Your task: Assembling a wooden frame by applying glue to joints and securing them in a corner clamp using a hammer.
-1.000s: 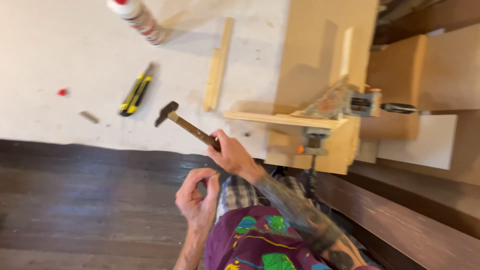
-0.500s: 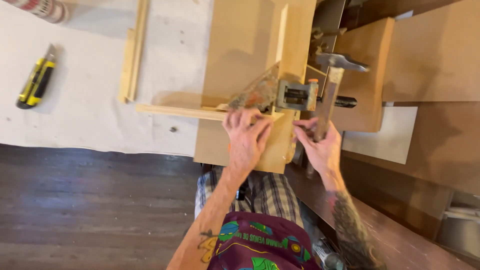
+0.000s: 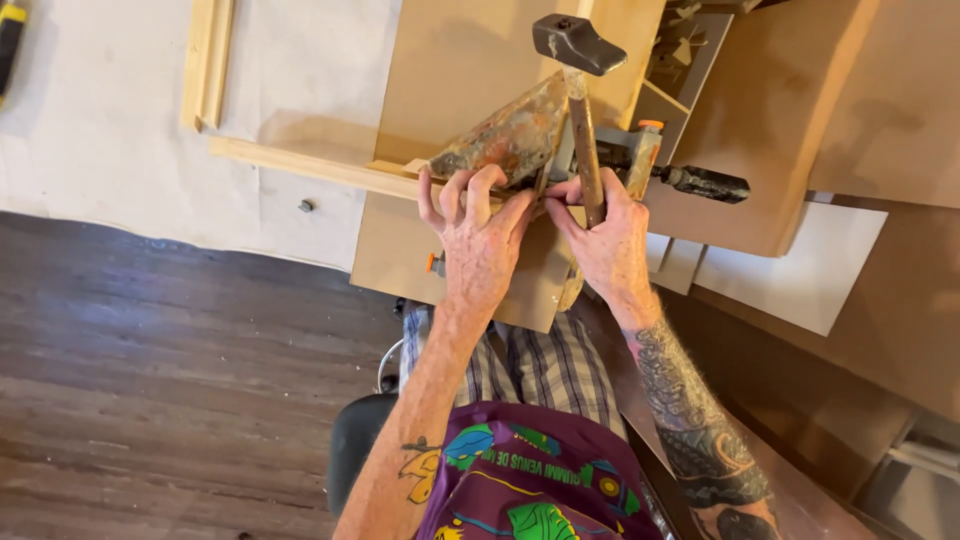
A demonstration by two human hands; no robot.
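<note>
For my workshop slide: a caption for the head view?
Left hand steadies a wooden strip at a worn triangular jig; right hand grips a hammer.

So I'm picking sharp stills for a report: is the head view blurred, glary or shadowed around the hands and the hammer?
Head view: sharp, no motion blur on the left hand, right hand or hammer; light soft and even, no glare; only faint shadows under the wooden strip; the dark floor is dimmer.

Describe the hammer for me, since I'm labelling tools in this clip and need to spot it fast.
Start at the large tan plywood board in the upper middle. At its lower edge the right hand grips a brown wooden-handled hammer standing upright. Its dark metal head at the top sets it apart from the black-handled clamp lying sideways beside it.
</note>
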